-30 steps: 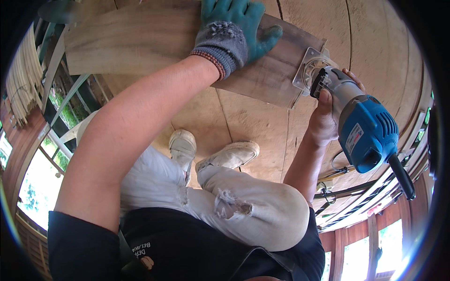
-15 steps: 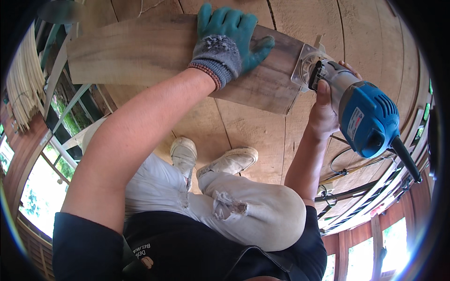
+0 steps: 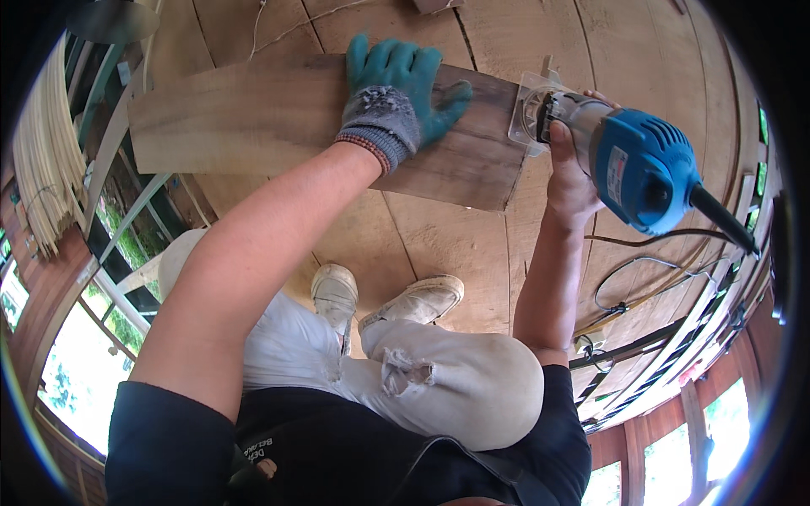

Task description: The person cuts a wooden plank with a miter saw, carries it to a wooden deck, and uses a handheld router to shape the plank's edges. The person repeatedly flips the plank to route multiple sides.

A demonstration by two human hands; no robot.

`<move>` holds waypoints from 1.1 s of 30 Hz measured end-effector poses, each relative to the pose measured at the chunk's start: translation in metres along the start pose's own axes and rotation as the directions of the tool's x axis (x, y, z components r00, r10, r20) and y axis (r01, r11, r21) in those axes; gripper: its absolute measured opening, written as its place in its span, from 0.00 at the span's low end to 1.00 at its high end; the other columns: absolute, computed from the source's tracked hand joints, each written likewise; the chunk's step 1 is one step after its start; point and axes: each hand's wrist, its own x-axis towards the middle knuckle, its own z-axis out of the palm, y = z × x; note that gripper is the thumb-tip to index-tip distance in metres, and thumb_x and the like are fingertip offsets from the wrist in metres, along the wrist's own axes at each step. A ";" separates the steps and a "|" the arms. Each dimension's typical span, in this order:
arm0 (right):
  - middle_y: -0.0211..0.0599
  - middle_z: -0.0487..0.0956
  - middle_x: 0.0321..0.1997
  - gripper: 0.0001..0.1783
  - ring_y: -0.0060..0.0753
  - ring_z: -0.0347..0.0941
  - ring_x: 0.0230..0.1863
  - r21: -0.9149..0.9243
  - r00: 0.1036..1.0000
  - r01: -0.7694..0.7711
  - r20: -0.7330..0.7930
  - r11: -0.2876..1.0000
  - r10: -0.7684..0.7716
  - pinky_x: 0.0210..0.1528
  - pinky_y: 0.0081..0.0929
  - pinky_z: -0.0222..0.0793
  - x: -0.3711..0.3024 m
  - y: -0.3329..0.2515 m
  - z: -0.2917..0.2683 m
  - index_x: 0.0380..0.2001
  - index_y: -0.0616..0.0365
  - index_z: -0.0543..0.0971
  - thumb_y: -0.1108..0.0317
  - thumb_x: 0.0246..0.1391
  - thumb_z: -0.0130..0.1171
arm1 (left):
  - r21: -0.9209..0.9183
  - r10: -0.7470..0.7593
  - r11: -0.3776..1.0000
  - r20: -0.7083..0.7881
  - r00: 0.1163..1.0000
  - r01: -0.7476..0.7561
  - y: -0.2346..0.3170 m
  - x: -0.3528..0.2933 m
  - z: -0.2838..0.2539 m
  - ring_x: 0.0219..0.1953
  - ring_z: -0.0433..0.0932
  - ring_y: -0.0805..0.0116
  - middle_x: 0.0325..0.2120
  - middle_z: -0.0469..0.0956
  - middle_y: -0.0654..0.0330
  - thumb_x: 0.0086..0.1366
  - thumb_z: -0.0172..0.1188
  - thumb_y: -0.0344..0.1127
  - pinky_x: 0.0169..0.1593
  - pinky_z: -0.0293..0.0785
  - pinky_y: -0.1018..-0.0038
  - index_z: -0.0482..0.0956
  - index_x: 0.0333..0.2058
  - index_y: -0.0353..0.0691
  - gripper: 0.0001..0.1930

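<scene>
My left hand (image 3: 403, 99) wears a green-coated glove with a grey cuff. It lies spread on a long brown wooden board (image 3: 236, 126) on the plank floor. Bare, my right hand (image 3: 572, 181) is wrapped round the silver body of a blue trim router (image 3: 648, 160), its thumb on the near side. The router is tilted, motor end toward the right. Its clear base plate (image 3: 521, 126) is at the board's right end; the bit and the exact contact are hidden. A black cord sleeve (image 3: 726, 221) runs from the motor.
Cables (image 3: 629, 308) lie on the floor at the right, near long strips. Below the board are my white shoes (image 3: 413, 301). Thin wooden strips (image 3: 46, 152) are bundled at the far left. A small wooden block (image 3: 437, 4) shows at the top edge.
The view has shifted a little, and my hands, the board and the router appear slightly further left. Both hands keep their hold. More of the cord shows behind the router.
</scene>
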 end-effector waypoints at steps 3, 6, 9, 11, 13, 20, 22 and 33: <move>0.28 0.81 0.40 0.21 0.27 0.76 0.41 0.006 1.000 0.016 -0.024 1.000 -0.016 0.51 0.28 0.73 0.009 -0.005 0.000 0.42 0.56 0.81 0.65 0.47 0.81 | -0.009 0.012 1.000 -0.031 0.999 -0.012 0.001 -0.001 0.000 0.53 0.75 0.60 0.40 0.81 0.56 0.66 0.57 0.64 0.71 0.45 0.48 0.81 0.43 0.45 0.26; 0.25 0.81 0.36 0.22 0.26 0.76 0.37 -0.072 0.995 0.068 -0.061 0.995 -0.073 0.46 0.27 0.74 0.029 -0.009 -0.007 0.41 0.56 0.82 0.66 0.45 0.82 | -0.004 0.009 1.000 -0.019 1.000 -0.009 0.000 0.001 0.001 0.54 0.74 0.58 0.41 0.80 0.55 0.66 0.56 0.64 0.71 0.46 0.47 0.81 0.44 0.45 0.27; 0.25 0.81 0.36 0.21 0.24 0.76 0.37 -0.075 0.992 0.063 -0.105 0.995 -0.070 0.45 0.27 0.74 0.033 -0.021 -0.033 0.40 0.56 0.82 0.66 0.44 0.82 | 0.005 0.002 1.000 0.019 1.000 -0.002 -0.001 0.000 0.004 0.56 0.74 0.56 0.44 0.80 0.54 0.67 0.54 0.64 0.71 0.45 0.44 0.79 0.48 0.44 0.28; 0.30 0.82 0.43 0.24 0.26 0.78 0.44 -0.060 0.987 -0.053 -0.155 0.997 0.043 0.51 0.28 0.74 0.019 -0.035 -0.055 0.45 0.56 0.81 0.68 0.44 0.81 | 0.021 0.019 1.000 -0.033 0.999 -0.019 -0.001 -0.001 0.005 0.56 0.73 0.55 0.45 0.80 0.54 0.67 0.54 0.64 0.72 0.45 0.43 0.79 0.49 0.44 0.29; 0.32 0.81 0.48 0.28 0.29 0.77 0.49 0.003 0.980 -0.041 -0.194 0.999 0.041 0.55 0.31 0.73 -0.001 -0.047 -0.075 0.49 0.56 0.79 0.69 0.45 0.80 | 0.028 0.038 0.999 -0.086 0.996 -0.036 0.000 -0.002 0.007 0.57 0.73 0.54 0.46 0.80 0.53 0.67 0.54 0.63 0.73 0.44 0.42 0.79 0.51 0.43 0.29; 0.37 0.78 0.55 0.39 0.36 0.75 0.56 -0.064 0.969 -0.161 -0.199 0.985 0.145 0.59 0.37 0.71 -0.091 -0.089 -0.118 0.58 0.55 0.72 0.63 0.44 0.81 | 0.016 0.035 0.999 -0.089 0.995 -0.034 -0.002 -0.003 0.013 0.59 0.72 0.53 0.49 0.80 0.51 0.68 0.54 0.61 0.74 0.43 0.40 0.78 0.52 0.45 0.27; 0.38 0.76 0.57 0.41 0.35 0.74 0.56 -0.026 0.957 -0.195 -0.223 0.980 0.185 0.59 0.37 0.71 -0.109 -0.097 -0.122 0.58 0.55 0.72 0.61 0.41 0.83 | 0.031 0.034 0.999 -0.100 0.994 -0.031 -0.001 -0.004 0.013 0.59 0.72 0.52 0.49 0.80 0.51 0.68 0.54 0.61 0.73 0.45 0.41 0.78 0.53 0.45 0.27; 0.33 0.79 0.50 0.33 0.31 0.76 0.50 -0.182 0.935 -0.328 -0.206 0.927 0.290 0.55 0.34 0.74 -0.138 -0.202 -0.149 0.51 0.57 0.77 0.65 0.41 0.82 | 0.184 -0.011 0.983 0.054 0.998 0.001 0.001 0.002 0.021 0.63 0.69 0.52 0.55 0.76 0.52 0.71 0.54 0.56 0.68 0.49 0.31 0.72 0.59 0.46 0.26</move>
